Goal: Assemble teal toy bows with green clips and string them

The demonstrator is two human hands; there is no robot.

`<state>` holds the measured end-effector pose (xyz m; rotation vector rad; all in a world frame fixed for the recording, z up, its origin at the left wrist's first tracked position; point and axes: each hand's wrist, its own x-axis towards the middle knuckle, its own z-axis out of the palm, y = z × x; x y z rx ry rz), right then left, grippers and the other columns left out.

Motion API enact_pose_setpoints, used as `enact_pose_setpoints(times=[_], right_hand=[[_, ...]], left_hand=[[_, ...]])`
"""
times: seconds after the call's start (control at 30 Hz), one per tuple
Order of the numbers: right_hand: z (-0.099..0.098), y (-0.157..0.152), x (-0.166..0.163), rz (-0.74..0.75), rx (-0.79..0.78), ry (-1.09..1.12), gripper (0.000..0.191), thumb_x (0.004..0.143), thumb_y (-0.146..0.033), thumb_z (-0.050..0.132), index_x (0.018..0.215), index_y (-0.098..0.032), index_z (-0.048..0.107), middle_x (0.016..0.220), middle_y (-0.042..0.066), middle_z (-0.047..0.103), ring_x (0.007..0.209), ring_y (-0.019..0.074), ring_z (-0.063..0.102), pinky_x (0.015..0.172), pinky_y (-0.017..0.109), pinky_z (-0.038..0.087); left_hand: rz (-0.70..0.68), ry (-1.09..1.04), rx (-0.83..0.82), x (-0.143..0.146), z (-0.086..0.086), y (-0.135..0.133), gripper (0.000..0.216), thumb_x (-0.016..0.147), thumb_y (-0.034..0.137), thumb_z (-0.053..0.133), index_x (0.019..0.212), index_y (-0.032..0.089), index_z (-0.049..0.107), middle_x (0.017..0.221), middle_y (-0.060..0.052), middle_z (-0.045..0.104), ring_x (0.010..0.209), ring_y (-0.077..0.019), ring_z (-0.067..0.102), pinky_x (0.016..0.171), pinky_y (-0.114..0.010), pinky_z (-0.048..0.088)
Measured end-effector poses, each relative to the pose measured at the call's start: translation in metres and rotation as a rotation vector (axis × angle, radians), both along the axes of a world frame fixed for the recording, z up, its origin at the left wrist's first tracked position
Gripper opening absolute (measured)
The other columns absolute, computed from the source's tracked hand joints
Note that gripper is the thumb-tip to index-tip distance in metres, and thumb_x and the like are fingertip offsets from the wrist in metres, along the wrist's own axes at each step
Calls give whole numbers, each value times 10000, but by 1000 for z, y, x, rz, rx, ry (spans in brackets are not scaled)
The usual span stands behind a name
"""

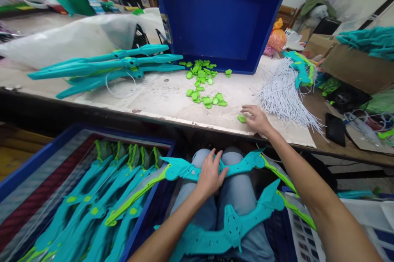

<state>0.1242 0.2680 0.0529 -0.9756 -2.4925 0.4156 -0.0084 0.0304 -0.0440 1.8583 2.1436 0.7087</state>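
Across the knees lies a teal plastic toy bow (243, 166) with bright green limbs at both ends. My left hand (211, 173) is closed over its middle, hiding the grip part. My right hand (257, 120) is at the table's front edge, fingers curved and apart. Beside its thumb is a small green plastic piece (241, 118); whether they touch, I cannot tell. A second teal toy bow (232, 229) rests on the lap, nearer my body. More small green pieces (201, 74) lie scattered on the table beyond.
A blue crate (221, 19) stands on its side at the back of the table. Teal bows (123, 65) are stacked left, white cords (281, 89) lie right. Several finished-looking bows (92, 208) fill the lower-left crate (147, 217). A white basket (304, 229) sits lower right.
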Motion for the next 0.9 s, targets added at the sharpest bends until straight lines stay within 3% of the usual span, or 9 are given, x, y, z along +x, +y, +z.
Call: enact_pose_setpoints(times=[0.07, 0.13, 0.23, 0.33, 0.5, 0.6, 0.7, 0.8, 0.9], right_hand=[[2, 2, 5, 237, -22, -93, 351, 772, -119, 484, 1021, -209, 715, 1250, 52, 644, 1170, 216, 549, 1007, 386, 433], [3, 3, 8, 335, -43, -199, 322, 820, -131, 466, 973, -225, 732, 1223, 40, 662, 1136, 221, 564, 990, 401, 445], [1, -1, 12, 307, -14, -243, 314, 853, -147, 472, 1029, -219, 721, 1192, 51, 677, 1077, 239, 578, 961, 409, 451], [-4, -4, 18, 208, 3, -201, 312, 833, -199, 552, 1116, -198, 686, 1163, 68, 685, 1034, 256, 585, 940, 414, 452], [-4, -9, 24, 160, 14, -171, 279, 858, -303, 566, 1079, -204, 705, 1201, 77, 661, 1079, 264, 566, 987, 436, 401], [-4, -40, 25, 128, 42, -92, 266, 873, -337, 555, 1048, -211, 711, 1108, 76, 698, 1022, 262, 575, 957, 446, 412], [-18, -98, 28, 244, -15, 28, 280, 870, -356, 573, 1083, -215, 688, 1085, 65, 710, 998, 242, 582, 911, 420, 448], [-47, -152, 31, 394, -89, -16, 267, 880, -297, 573, 1114, -220, 676, 1129, 69, 706, 1024, 246, 587, 868, 419, 470], [-71, -173, 33, 379, -107, -73, 273, 906, -258, 544, 1147, -228, 667, 1207, 86, 674, 1130, 270, 564, 905, 471, 459]], left_hand=[[-8, -23, -76, -14, 5, 0, 523, 839, 303, 558, 1322, 109, 510, 1290, -191, 564, 1199, -339, 501, 980, -483, 439], [-60, -39, -165, -24, 10, 0, 526, 816, 300, 579, 1313, 133, 530, 1181, -159, 636, 1140, -336, 534, 966, -488, 439], [-103, -113, -276, -26, 16, 0, 609, 812, 292, 580, 1386, 131, 456, 1161, -148, 650, 1126, -314, 559, 966, -442, 440], [-37, -213, -349, -17, 17, 7, 696, 803, 313, 600, 1427, 92, 387, 1282, -188, 589, 1200, -322, 532, 981, -414, 431], [-130, -530, -509, -25, 20, 32, 562, 743, 315, 660, 1262, 114, 575, 1197, -134, 661, 1101, -295, 603, 924, -356, 459], [-130, -896, -647, -40, 21, 41, 440, 759, 308, 644, 1171, 153, 638, 1010, -57, 723, 945, -219, 647, 804, -292, 488], [-36, -1160, -727, -47, 20, 42, 358, 763, 351, 667, 1065, 159, 682, 822, -17, 718, 774, -162, 636, 697, -260, 473], [6, -1281, -772, -48, 18, 41, 352, 748, 425, 699, 955, 140, 697, 693, 2, 679, 628, -127, 588, 646, -256, 451], [9, -1332, -791, -47, 17, 41, 355, 741, 459, 709, 904, 144, 695, 727, -11, 693, 669, -135, 609, 678, -263, 455]])
